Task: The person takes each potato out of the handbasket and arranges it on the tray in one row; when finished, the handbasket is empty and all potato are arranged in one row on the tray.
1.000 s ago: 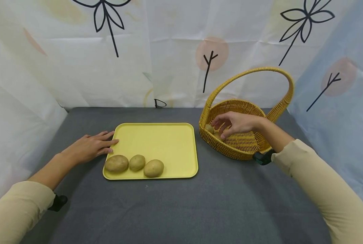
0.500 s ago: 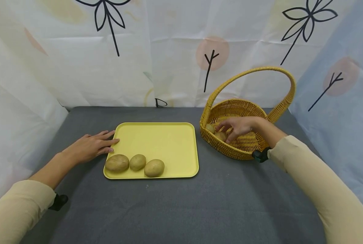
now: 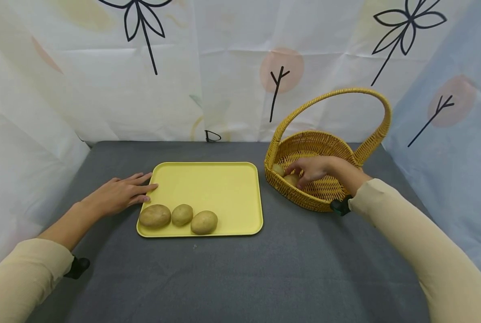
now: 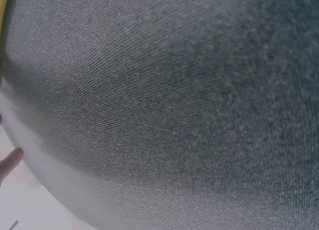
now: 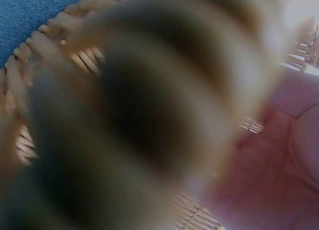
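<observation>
My left hand [image 3: 117, 194] lies flat with its fingers spread, fingertips on the left rim of the yellow tray [image 3: 220, 193]. Three potatoes sit along the tray's near edge: a long one [image 3: 155, 216], a small round one [image 3: 182, 215] and another [image 3: 204, 223]. Inside the wicker basket [image 3: 317, 208], my right hand [image 3: 313, 170] reaches down with bent fingers and thumb around a potato [image 3: 291, 180]. A second potato [image 3: 278, 169] rests behind it at the basket's left side. The right wrist view has the palm [image 5: 269, 175] beside a large blur.
The basket's tall arched handle [image 3: 351, 91] rises over the right forearm. A grey cloth [image 3: 240, 278] covers the table. Printed white curtains [image 3: 232, 89] stand at the back and both sides.
My right hand has gone lower into the basket and closed in on the nearer potato there. The left hand and the potatoes on the tray stay put.
</observation>
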Demonstrator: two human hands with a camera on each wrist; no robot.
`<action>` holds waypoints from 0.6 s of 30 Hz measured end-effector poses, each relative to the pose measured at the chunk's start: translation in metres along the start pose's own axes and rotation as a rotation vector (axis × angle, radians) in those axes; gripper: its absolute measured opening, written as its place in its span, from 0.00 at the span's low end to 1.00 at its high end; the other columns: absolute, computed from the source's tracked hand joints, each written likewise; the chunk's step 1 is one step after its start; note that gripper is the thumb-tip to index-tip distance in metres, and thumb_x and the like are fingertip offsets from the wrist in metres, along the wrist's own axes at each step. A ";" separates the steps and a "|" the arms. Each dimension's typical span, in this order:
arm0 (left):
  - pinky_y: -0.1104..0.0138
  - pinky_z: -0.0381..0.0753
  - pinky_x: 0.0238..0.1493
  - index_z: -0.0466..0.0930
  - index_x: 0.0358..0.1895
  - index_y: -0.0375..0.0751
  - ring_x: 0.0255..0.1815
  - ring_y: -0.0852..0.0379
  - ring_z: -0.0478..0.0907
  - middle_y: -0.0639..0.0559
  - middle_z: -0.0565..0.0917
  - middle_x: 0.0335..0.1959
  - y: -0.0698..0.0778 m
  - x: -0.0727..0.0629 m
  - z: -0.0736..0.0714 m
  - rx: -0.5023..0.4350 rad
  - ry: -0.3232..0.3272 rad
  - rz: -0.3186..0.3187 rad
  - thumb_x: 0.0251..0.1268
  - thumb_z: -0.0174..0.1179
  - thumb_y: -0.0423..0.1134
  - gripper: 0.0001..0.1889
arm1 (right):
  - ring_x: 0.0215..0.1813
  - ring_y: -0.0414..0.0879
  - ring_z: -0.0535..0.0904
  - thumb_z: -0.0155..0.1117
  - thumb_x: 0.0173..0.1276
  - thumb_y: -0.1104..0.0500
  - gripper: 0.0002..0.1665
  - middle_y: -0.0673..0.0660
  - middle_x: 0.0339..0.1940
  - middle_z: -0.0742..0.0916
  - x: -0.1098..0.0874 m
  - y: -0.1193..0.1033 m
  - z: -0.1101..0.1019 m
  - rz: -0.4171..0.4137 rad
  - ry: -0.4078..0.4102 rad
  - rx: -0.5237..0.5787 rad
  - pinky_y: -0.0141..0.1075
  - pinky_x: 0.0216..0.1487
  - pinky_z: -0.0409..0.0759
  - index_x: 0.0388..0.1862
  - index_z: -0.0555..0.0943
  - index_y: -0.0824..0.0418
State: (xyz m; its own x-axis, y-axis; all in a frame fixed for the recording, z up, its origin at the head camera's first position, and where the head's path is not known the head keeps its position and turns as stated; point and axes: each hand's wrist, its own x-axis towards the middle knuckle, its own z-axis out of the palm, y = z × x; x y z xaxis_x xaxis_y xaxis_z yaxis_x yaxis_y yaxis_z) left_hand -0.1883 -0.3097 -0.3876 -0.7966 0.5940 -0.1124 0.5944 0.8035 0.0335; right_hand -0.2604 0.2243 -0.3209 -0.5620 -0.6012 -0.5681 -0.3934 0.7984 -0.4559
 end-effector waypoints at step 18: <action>0.34 0.68 0.53 0.72 0.72 0.47 0.74 0.35 0.61 0.36 0.62 0.76 0.001 -0.001 0.000 -0.017 -0.015 -0.015 0.77 0.53 0.52 0.26 | 0.51 0.54 0.79 0.67 0.68 0.64 0.22 0.63 0.49 0.82 -0.005 -0.003 -0.004 -0.080 0.086 -0.046 0.49 0.51 0.77 0.58 0.76 0.72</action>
State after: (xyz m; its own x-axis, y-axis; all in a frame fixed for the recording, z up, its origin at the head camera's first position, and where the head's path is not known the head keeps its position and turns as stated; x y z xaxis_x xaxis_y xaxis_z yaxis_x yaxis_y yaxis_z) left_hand -0.1870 -0.3100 -0.3869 -0.8037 0.5812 -0.1275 0.5803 0.8130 0.0482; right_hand -0.2593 0.2252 -0.3146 -0.5871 -0.6595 -0.4695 -0.4709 0.7500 -0.4646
